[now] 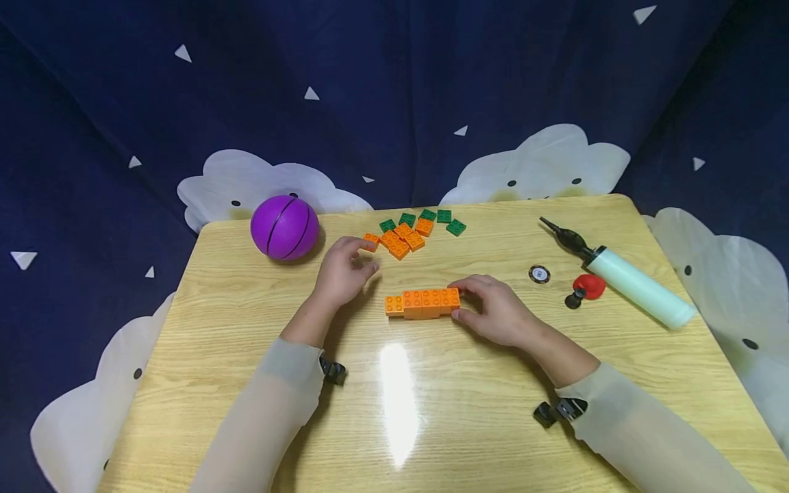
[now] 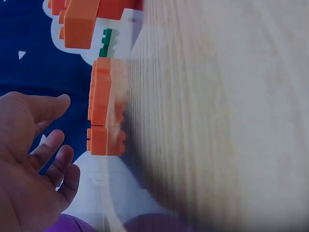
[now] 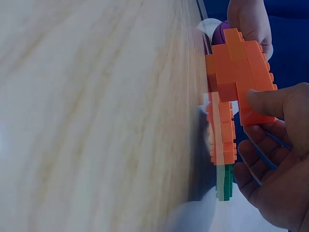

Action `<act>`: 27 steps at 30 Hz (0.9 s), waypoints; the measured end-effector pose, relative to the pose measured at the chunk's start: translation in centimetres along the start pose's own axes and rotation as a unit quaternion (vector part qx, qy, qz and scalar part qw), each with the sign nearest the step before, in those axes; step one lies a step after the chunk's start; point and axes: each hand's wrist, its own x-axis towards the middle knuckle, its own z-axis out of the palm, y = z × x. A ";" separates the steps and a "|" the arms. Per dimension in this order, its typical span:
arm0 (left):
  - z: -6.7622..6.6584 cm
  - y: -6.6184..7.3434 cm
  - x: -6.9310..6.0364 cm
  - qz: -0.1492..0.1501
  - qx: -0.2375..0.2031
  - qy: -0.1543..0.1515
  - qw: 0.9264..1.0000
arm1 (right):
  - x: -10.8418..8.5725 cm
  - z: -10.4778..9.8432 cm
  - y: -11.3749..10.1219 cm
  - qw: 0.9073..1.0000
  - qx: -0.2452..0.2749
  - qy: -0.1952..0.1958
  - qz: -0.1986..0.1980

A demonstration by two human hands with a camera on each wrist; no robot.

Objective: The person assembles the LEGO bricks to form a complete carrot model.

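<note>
A row of joined orange toy bricks [image 1: 425,301] is held above the middle of the table; its studs face up in the head view. My right hand [image 1: 498,311] pinches the right end of this row between thumb and fingers, as the right wrist view [image 3: 277,150] also shows. Farther back lies a cluster of loose orange bricks [image 1: 401,243]. My left hand [image 1: 346,270] hovers beside the leftmost loose orange brick [image 1: 371,239], fingers relaxed and slightly bent. In the left wrist view, a gap separates that hand [image 2: 34,154] from the loose bricks [image 2: 100,96].
Several green bricks [image 1: 444,216] lie behind the orange ones near the table's back edge. A purple ball [image 1: 285,227] sits at the back left. To the right are a poker chip [image 1: 539,274], a red piece [image 1: 590,286] with a black knob, and a pale green hand pump [image 1: 644,287].
</note>
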 end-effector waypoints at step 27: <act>1.2 -1.3 3.8 -0.095 0.066 -0.029 0.993 | 0.9 -0.5 0.2 1.000 -0.012 -0.006 0.025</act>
